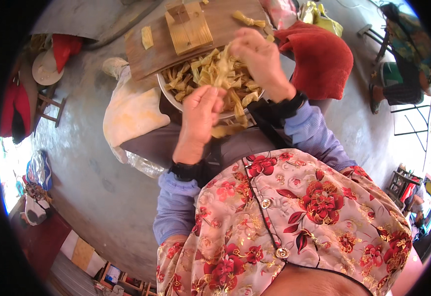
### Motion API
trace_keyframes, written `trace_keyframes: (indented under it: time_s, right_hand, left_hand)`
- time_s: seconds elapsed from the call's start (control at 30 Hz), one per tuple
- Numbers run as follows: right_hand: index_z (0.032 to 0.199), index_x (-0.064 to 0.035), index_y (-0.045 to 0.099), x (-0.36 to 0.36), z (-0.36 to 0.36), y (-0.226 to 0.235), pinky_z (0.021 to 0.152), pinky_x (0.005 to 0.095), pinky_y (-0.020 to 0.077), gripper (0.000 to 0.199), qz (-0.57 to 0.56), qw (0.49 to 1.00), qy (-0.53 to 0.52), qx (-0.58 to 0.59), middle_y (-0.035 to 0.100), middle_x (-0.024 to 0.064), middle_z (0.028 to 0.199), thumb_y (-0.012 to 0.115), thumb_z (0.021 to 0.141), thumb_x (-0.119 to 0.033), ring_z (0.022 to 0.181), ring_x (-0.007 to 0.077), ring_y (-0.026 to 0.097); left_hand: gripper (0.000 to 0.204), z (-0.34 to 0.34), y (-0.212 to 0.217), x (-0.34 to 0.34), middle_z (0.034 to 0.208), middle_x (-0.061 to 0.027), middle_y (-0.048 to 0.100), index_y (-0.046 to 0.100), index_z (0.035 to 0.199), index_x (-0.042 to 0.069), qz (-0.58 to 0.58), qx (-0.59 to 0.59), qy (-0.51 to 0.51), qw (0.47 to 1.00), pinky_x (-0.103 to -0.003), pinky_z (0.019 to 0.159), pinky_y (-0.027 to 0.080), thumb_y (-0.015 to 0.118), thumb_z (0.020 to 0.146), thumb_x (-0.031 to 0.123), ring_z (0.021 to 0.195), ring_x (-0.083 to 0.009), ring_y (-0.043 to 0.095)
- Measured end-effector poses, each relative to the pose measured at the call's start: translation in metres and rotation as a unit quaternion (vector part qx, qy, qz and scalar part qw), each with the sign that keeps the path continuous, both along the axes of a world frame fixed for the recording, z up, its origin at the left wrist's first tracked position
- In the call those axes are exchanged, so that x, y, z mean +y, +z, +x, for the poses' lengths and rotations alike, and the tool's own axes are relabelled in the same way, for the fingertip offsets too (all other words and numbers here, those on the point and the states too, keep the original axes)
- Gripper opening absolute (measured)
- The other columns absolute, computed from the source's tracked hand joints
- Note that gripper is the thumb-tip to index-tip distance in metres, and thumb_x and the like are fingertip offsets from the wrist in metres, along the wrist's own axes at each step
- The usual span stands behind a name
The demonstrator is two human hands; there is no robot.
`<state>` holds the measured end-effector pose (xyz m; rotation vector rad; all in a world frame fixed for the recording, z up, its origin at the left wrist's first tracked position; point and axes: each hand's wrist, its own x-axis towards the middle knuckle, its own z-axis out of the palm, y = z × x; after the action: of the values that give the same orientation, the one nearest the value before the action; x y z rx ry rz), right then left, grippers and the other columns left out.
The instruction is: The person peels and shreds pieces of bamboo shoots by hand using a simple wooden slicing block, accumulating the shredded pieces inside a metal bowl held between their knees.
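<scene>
Between my knees sits a round metal basin [170, 96] heaped with pale yellow-brown folded strips [181, 79] that look like dried leaf or husk. Over it, my left hand [201, 111] is closed in a pinch at the lower end of a light yellow strip [222, 74]. My right hand [258, 55] is curled higher up, at the strip's upper end, its fingers slightly blurred. A brown wooden board [141, 63] lies across the basin's far side, with a grooved wooden block [190, 29] on it. Loose strip pieces [147, 37] rest on the board.
A red cloth [319, 61] covers my right knee and a stained white cloth [131, 116] my left. Further right, another person [405, 91] sits by a metal-legged stool [412, 116]. A wooden stool [50, 106] stands at the left on the grey floor [97, 197].
</scene>
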<state>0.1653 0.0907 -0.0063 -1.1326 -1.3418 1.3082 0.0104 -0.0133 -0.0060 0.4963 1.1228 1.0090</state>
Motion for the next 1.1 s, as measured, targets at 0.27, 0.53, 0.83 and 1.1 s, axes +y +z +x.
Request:
trace_keyframes:
  time_s: [0.27,0.53,0.83,1.1]
  right_hand:
    - [0.106,-0.0002,0.062,0.041,-0.016,0.039,0.068,0.0236,0.0488,0.027,0.072,0.909,0.374,-0.17,0.064,0.0049,0.078,0.061,0.087,-0.02,0.071,0.0117,0.06]
    - [0.098,-0.0015,0.063,0.073,-0.022,0.044,0.049,0.022,0.0416,0.017,-0.034,0.921,0.332,-0.202,0.055,-0.0002,0.062,0.058,0.087,-0.014,0.054,0.0069,0.052]
    - [0.096,-0.0041,0.062,0.09,-0.039,-0.024,0.059,0.0377,0.0472,0.019,0.248,0.877,0.199,-0.36,0.06,0.015,0.068,0.061,0.083,-0.017,0.064,0.031,0.059]
    - [0.105,-0.0046,0.064,0.064,-0.019,0.0,0.057,0.0317,0.0473,0.024,0.208,0.913,0.261,-0.234,0.062,0.0132,0.068,0.058,0.084,-0.013,0.057,0.023,0.058]
  left_hand:
    - [0.013,-0.03,0.018,0.03,0.074,-0.0176,0.057,0.056,0.083,0.005,0.271,0.511,-0.105,0.809,-0.043,0.058,0.042,0.054,0.087,0.017,0.072,-0.0386,0.055]
    - [0.016,-0.074,0.017,0.092,0.069,-0.0022,0.052,0.059,0.096,0.0,0.268,0.369,-0.12,0.882,-0.024,0.06,0.04,0.054,0.091,0.014,0.066,-0.0077,0.047]
    - [0.014,-0.085,-0.041,0.132,0.068,0.0031,0.051,0.06,0.098,0.004,0.213,0.461,-0.042,0.86,-0.02,0.053,0.035,0.056,0.089,0.015,0.059,-0.004,0.044]
    - [0.018,-0.104,-0.03,0.106,0.076,0.002,0.059,0.06,0.094,0.003,0.066,0.059,0.016,0.996,-0.022,0.051,0.038,0.063,0.084,0.017,0.059,-0.0066,0.046]
